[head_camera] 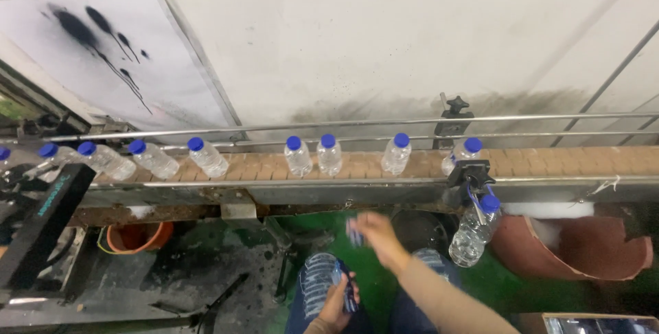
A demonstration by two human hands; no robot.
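I see the conveyor point(563, 160) running across, clear blue-capped bottles point(329, 155) standing in a row on it, one bottle point(472, 232) hanging off its near rail. My right hand point(376, 232), blurred, pinches a small blue label point(353, 232) below the belt. My left hand point(336, 302) grips a stack of labels point(347, 291) at my lap.

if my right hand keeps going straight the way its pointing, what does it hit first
Probably the front guide rail of the conveyor, then the clear bottles behind it. The right hand, blurred and holding a small blue thing, points up-left toward them; depth is unclear.
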